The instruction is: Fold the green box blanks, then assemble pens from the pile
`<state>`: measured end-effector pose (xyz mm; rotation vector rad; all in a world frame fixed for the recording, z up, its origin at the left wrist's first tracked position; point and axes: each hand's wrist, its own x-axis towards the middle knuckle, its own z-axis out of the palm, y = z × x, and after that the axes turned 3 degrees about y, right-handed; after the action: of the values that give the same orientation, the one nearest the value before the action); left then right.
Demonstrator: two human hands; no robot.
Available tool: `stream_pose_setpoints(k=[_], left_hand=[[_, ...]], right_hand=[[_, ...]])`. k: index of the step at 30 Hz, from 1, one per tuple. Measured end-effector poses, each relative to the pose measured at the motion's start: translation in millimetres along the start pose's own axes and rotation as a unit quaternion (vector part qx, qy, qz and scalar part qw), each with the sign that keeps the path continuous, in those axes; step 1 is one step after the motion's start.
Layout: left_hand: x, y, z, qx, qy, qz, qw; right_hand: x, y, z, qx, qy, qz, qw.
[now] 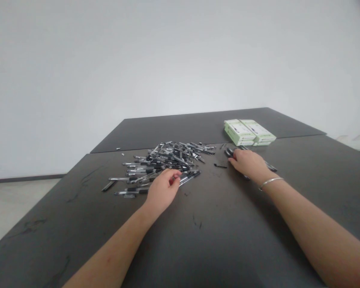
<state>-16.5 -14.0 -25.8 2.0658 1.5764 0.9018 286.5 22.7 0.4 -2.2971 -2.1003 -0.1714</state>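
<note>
A heap of clear pens (171,156) with black grips and caps is spread over the dark table, left of centre. My left hand (163,187) rests at the near edge of this heap, fingers curled in toward the thumb; what lies between them is hidden. To the right, my right hand (251,163) is closed over a small group of pens (229,152) lying on the tabletop. Pen ends stick out past its fingertips and beneath the palm. A silver bangle (270,182) circles the right wrist.
Green and white boxes (248,132) stand stacked in two piles behind my right hand. Between the hands lies a small black piece (220,165), perhaps a pen cap. A seam crosses the dark table (216,240), and a pale wall (180,60) rises behind it.
</note>
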Motion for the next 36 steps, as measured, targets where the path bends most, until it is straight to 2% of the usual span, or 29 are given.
stream_pose_setpoints(k=[3, 6, 10, 12, 14, 28, 31, 36], left_hand=[[0, 3, -3.0, 0.042, -0.006, 0.001, 0.999], [0, 7, -5.5, 0.059, -0.011, 0.008, 0.998], [0, 7, -5.0, 0.061, -0.015, 0.011, 0.998], [-1, 5, -3.7, 0.059, -0.014, 0.017, 0.998], [-1, 3, -2.5, 0.062, -0.015, 0.022, 0.998], [0, 4, -4.6, 0.081, -0.044, 0.035, 0.995], [1, 6, -6.0, 0.084, -0.037, 0.035, 0.995], [0, 10, -8.5, 0.042, -0.008, 0.046, 0.998]], right_hand=[[-5, -9, -3, 0.062, 0.053, -0.048, 0.996], [-14, -27, -4, 0.179, 0.086, -0.177, 0.964], [-28, -55, 2, 0.268, 0.088, -0.331, 0.900], [-34, -65, 6, 0.282, 0.082, -0.370, 0.881], [-37, -71, 9, 0.277, 0.075, -0.392, 0.874], [-34, -66, 10, 0.212, 0.067, -0.376, 0.900], [-34, -65, 11, 0.225, 0.060, -0.369, 0.900], [-36, -64, 6, 0.300, 0.022, -0.312, 0.901]])
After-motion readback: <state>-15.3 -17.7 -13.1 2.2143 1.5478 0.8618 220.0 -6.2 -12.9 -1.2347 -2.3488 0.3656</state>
